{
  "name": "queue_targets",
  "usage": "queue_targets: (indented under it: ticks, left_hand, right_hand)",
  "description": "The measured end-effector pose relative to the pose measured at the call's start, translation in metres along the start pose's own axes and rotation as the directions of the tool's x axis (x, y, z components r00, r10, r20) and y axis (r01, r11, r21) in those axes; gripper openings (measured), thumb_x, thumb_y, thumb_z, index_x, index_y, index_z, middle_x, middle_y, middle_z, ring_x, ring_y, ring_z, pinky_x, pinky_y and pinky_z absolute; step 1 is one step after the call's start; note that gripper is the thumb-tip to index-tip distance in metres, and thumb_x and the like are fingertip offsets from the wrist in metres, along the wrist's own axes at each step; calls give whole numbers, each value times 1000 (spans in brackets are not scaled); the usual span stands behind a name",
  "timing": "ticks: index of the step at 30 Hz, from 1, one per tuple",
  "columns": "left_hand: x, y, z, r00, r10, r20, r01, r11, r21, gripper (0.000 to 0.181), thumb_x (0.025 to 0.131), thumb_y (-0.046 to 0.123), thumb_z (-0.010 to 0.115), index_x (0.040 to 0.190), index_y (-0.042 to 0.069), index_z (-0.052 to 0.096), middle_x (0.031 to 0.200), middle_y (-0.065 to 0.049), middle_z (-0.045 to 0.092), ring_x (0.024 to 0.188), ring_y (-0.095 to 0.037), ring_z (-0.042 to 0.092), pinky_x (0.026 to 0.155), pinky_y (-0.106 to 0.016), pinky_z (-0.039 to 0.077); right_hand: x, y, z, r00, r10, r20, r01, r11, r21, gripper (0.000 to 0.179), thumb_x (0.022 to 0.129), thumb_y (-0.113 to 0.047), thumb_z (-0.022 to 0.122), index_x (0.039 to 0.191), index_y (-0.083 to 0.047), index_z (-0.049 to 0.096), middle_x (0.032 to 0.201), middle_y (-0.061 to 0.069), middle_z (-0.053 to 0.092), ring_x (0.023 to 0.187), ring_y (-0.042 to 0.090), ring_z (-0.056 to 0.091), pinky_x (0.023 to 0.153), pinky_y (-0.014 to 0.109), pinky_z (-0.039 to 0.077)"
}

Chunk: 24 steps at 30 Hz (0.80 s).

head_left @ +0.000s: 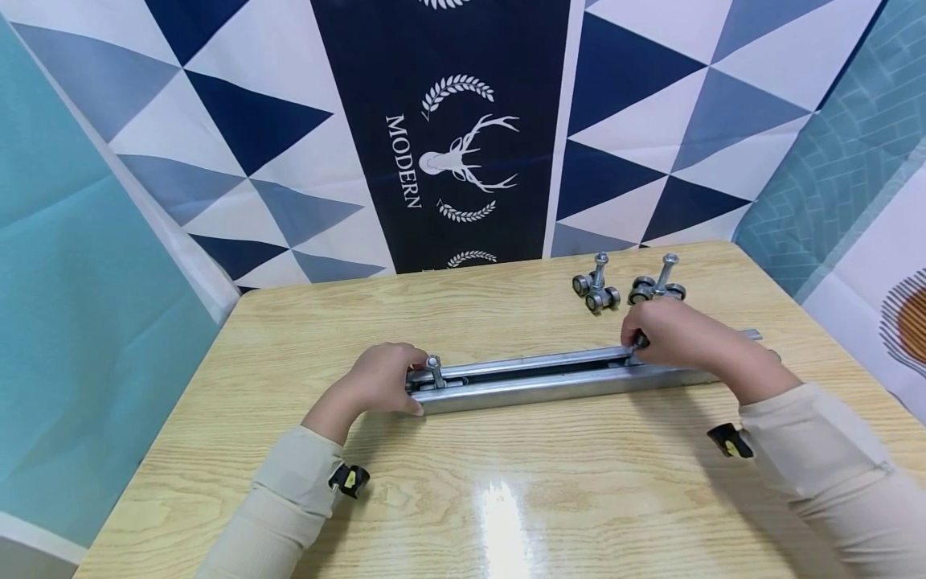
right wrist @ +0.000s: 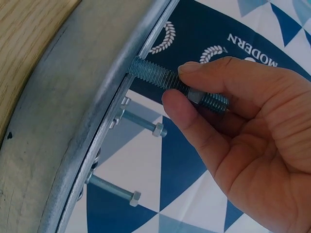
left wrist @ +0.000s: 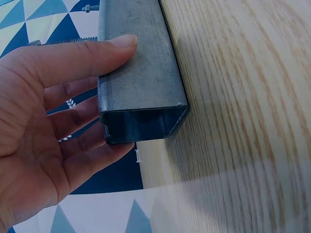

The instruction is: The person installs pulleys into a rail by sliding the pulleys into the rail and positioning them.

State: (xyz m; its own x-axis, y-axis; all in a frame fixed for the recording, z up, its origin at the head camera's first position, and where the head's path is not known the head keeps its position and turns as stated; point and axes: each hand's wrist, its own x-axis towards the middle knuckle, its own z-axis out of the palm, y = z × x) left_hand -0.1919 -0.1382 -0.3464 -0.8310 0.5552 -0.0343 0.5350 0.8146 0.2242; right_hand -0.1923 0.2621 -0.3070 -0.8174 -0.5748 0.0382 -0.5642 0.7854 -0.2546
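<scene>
A long metal channel rail lies across the table with its slot upward. My left hand grips its left end, thumb on the near side and fingers around the far side. In the left wrist view the rail's hollow end shows. Beside that hand, a roller trolley's bolt stands up from the slot. Toward the right end my right hand pinches another threaded bolt, which has a nut on it and sticks out of the slot. Whatever that bolt joins inside the rail is hidden.
Behind the rail at the right, two roller trolleys stand on their wheels, bolts upward: one trolley and a second trolley partly behind my right hand. The wooden table meets a patterned cloth backdrop at its far edge.
</scene>
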Motion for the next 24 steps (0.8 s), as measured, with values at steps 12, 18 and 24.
queue_targets:
  ticks: [12, 18, 24]
  left_hand:
    - [1, -1, 1, 1000, 0, -4, 0, 1000, 2, 61, 61, 26, 93, 114, 9, 68, 109, -4, 69, 94, -21, 63, 82, -40, 50]
    - [1, -1, 1, 1000, 1, -7, -1, 1000, -1, 60, 61, 26, 93, 114, 9, 69, 109, -4, 69, 92, -20, 63, 81, -39, 50]
    - [0, -1, 1, 1000, 4, -8, -4, 1000, 0, 61, 61, 27, 94, 113, 9, 69, 108, -4, 69, 92, -20, 63, 81, -39, 50]
  right_hand:
    - [5, -6, 0, 1000, -22, 9, 22, 1000, -3, 23, 71, 12, 67, 78, -9, 73, 78, -1, 68, 69, 11, 58, 61, 34, 51]
    - [7, -11, 1, 1000, -26, 10, 26, 1000, 0, 22, 72, 11, 68, 80, -8, 74, 80, -1, 68, 72, 13, 61, 62, 35, 52]
    - [8, -15, 2, 999, -39, 5, 39, 999, -9, 20, 72, 10, 70, 81, -8, 74, 81, -1, 68, 73, 16, 63, 63, 36, 53]
